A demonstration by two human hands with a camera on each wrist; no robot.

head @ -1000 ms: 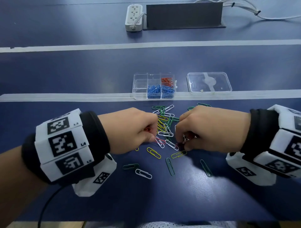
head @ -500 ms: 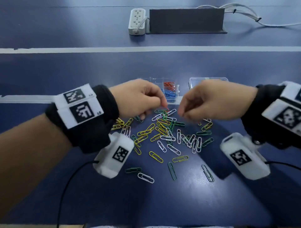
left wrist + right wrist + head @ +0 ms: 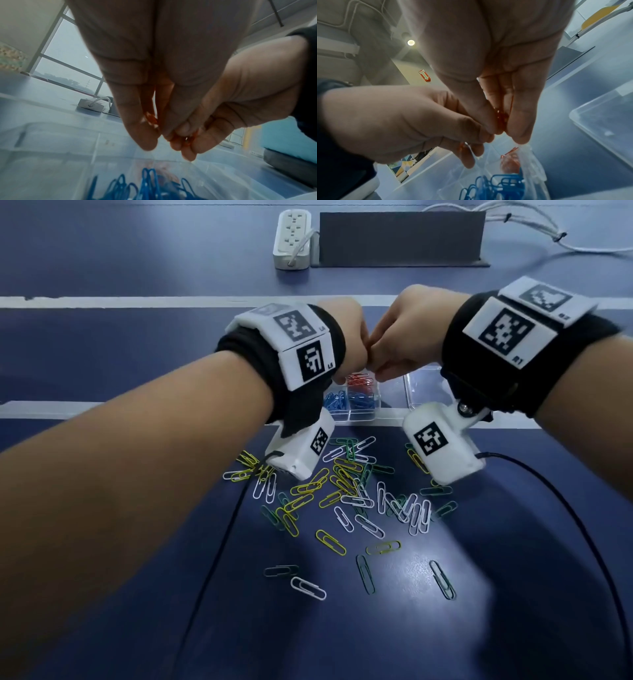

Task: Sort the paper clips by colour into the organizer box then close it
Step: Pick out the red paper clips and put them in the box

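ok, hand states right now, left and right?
Left hand: pinching red paper clips above the organizer box.
Right hand: pinching red clips too.

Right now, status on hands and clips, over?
Left hand and right hand each pinch red clips above the box. Red and blue already sorted; yellow, green, white clips loose on table. Lid off, beside box.
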